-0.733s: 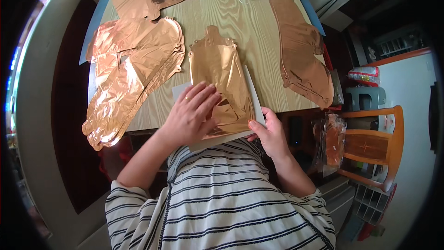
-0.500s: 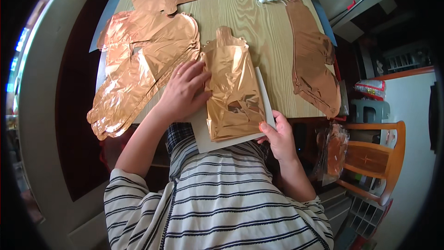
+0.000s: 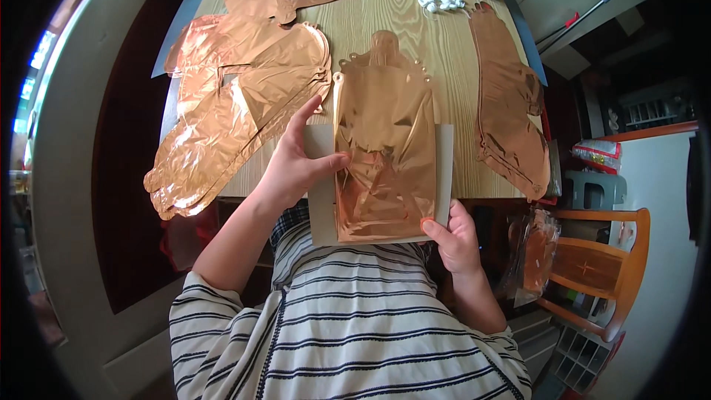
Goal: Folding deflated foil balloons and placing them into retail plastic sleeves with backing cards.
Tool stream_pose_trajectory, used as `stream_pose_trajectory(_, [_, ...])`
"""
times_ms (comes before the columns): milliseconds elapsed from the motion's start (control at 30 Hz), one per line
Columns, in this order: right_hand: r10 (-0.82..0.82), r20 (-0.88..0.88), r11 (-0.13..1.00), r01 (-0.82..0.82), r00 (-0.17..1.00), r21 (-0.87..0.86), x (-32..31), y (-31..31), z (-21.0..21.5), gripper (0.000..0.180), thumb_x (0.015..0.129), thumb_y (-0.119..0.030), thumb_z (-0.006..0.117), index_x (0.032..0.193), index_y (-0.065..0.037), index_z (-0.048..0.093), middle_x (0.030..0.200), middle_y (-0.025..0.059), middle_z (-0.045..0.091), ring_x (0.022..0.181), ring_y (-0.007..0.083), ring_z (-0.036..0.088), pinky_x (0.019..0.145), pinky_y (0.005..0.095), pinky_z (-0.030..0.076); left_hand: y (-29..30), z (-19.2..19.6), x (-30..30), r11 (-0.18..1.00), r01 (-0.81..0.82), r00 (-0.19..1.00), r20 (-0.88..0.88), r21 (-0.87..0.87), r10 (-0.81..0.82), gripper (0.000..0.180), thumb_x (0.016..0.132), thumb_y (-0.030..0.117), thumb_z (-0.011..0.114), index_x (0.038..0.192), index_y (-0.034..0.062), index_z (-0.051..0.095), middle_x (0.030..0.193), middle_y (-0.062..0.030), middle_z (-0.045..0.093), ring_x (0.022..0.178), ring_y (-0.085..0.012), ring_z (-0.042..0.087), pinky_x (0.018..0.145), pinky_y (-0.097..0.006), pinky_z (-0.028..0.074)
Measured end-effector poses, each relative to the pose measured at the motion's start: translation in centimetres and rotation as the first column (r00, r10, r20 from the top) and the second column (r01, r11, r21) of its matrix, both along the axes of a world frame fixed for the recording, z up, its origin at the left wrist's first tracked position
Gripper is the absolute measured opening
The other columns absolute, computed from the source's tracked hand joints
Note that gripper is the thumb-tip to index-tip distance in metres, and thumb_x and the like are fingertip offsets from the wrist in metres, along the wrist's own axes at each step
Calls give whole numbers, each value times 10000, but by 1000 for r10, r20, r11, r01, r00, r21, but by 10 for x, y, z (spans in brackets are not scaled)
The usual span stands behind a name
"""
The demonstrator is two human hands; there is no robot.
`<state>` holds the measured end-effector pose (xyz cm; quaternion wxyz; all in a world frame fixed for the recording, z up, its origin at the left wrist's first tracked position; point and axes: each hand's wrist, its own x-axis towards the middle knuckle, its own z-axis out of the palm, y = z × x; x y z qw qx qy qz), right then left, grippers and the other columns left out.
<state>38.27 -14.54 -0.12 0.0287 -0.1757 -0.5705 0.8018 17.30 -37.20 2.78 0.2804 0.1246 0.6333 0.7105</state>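
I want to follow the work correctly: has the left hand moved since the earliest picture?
Yes. Judged against the large foil at left, the left hand has moved left, from over the middle foil to its left edge.

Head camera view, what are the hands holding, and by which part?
The right hand pinches the copper-coloured foil and the white card beneath it at their lower right corner; the left hand has its thumb over the foil's left edge.
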Motion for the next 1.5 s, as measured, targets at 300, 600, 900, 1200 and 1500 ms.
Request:
stream_pose_trajectory(300, [46,-39,987,-51,998,-154,-34,25,14,549,898,-53,696,1381,22,447,1229,56,597,1121,103,568,1000,289,462,3,-2,25,987,158,984,88,-21,-156,924,801,-42,798,1567,65,293,1219,-62,637,1032,-104,642,932,-279,525])
stream_pose_trajectory(600, [30,-161,999,-32,986,-9,-32,16,16,735,911,89,628,1552,-21,287,1354,95,553,1055,77,599,922,235,499,-6,7,14,972,196,974,-89,-134,-208,891,830,-33,773,1573,118,305,947,-14,639,862,-61,619,775,-216,502])
stream_pose_trajectory(900, [21,-143,939,30,990,342,-16,17,22,437,960,6,644,1390,-36,583,1253,47,694,977,55,636,882,218,507,-7,15,22,961,245,938,-218,-128,-268,544,895,-57,697,1403,70,548,865,8,629,812,-50,615,741,-205,482])
stream_pose_trajectory(1200, [120,-133,793,-15,984,609,-12,14,59,315,941,-6,670,1254,-35,675,1064,48,750,900,76,667,820,227,532,-18,47,30,909,235,882,-318,-344,-348,218,900,-39,698,1110,8,731,880,-28,665,814,-88,655,733,-230,512])
stream_pose_trajectory(1500, [243,9,843,-216,970,493,4,25,97,176,918,-23,712,1090,-12,674,826,-3,682,665,2,544,581,188,445,-25,90,36,846,317,791,-372,-429,-485,67,870,-13,723,931,-9,697,802,-59,669,738,-120,653,659,-260,504])
